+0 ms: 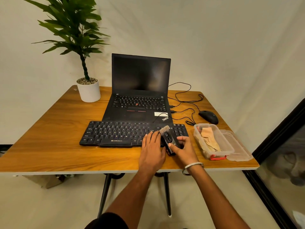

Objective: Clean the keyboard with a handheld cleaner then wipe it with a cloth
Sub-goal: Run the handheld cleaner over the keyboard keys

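A black external keyboard (115,133) lies on the wooden table (49,146) in front of the laptop. Over its right part I hold a black handheld cleaner (168,138) with a tan brush head pointing up and away. My right hand (183,148) grips the cleaner's body, thumb on its front. My left hand (152,150) touches the cleaner's left side with its fingers fairly straight, and covers the keyboard's lower right keys. A beige cloth (209,139) lies in a clear plastic box (197,129) to the right.
An open black laptop (140,90) stands behind the keyboard. A potted plant (88,90) sits at the back left. A black mouse (208,116) and loose cables (186,103) lie at the back right. The box's lid (239,149) rests near the table's right edge.
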